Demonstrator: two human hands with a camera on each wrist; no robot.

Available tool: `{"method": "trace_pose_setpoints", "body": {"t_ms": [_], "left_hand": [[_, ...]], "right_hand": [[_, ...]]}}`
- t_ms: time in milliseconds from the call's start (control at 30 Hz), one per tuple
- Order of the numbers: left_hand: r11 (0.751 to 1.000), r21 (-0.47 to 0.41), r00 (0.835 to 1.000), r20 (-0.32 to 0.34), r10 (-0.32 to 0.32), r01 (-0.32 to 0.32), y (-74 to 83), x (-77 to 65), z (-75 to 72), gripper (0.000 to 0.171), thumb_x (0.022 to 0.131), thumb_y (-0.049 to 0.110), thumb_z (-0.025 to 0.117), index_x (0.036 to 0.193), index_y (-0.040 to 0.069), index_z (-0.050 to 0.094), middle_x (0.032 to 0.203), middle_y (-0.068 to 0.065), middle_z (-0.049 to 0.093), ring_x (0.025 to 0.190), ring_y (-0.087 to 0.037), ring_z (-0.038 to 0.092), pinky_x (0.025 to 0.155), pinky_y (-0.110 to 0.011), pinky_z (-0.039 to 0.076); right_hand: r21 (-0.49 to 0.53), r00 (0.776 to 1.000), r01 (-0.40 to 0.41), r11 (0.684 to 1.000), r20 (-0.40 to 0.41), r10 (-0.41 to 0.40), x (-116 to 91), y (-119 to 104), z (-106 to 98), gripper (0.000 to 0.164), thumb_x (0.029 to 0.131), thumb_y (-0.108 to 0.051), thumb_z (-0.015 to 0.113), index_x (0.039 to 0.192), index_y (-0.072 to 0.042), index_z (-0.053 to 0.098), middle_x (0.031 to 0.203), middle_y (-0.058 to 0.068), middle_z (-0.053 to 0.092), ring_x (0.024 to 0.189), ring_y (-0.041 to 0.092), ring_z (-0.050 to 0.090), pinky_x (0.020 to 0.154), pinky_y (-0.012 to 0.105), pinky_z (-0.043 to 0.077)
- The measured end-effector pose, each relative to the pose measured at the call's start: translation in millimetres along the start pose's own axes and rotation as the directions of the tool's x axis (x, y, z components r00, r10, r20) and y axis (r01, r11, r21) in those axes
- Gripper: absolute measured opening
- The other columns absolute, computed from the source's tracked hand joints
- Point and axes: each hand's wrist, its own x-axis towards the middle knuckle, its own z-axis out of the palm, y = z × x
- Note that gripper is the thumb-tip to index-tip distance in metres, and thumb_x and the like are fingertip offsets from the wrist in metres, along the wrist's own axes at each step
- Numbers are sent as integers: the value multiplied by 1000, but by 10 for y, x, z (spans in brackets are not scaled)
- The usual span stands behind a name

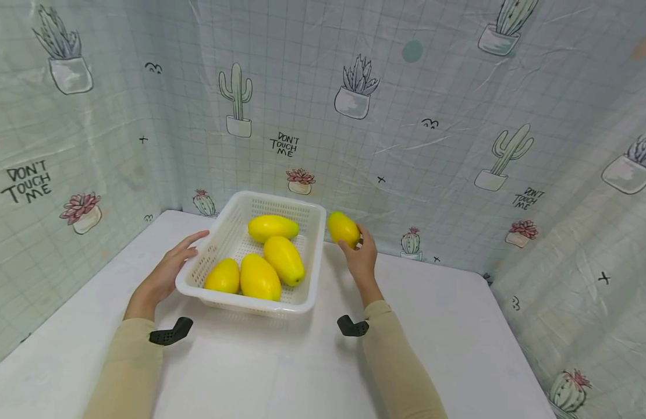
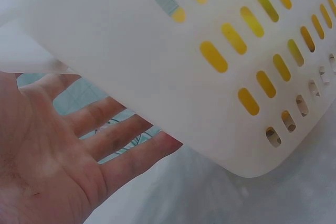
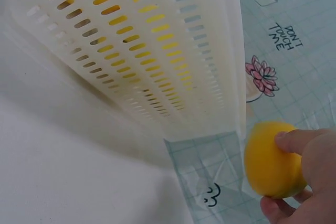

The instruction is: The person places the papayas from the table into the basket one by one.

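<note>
In the head view a white plastic basket (image 1: 311, 291) with slotted walls holds several yellow mangoes (image 1: 283, 260). My right hand (image 1: 362, 259) pinches another mango (image 1: 343, 228), with a greenish tip, just outside the basket's right rim. The right wrist view shows the thumb and fingertips on this mango (image 3: 273, 160), apart from the basket wall (image 3: 157, 51). On the other side, my left hand (image 1: 168, 273) is against the basket's left side. Its fingers (image 2: 131, 156) stretch out, and their tips pass behind the basket wall (image 2: 131, 66) in the left wrist view.
Beneath the basket is a white table (image 1: 239, 372). A curtain (image 1: 312, 87) printed with potted cacti hangs along the table's back and sides. Black wrist mounts (image 1: 171, 331) sit at both sleeves.
</note>
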Motion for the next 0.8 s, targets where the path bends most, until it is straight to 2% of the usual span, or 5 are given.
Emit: {"method": "trace_pose_setpoints", "body": {"t_ms": [367,800], "left_hand": [[1000,5,1000,6,0,0,-3,-1,5,52,104,39,30,154,39,17,164,-9,10,144,-41,22,111,-60,28],[1000,-1,1000,11,9,-9,-15,2,-1,52,104,42,30,154,39,17,164,-9,11,143,-40,23,111,-62,26]], "right_hand": [[56,999,41,998,31,-43,-15,-127,15,61,87,-20,72,142,-14,45,143,8,47,122,28,52,102,39,49],[38,996,76,996,52,-78,-51,-244,96,62,86,-20,74,141,-14,46,141,8,49,120,27,53,100,38,50]]}}
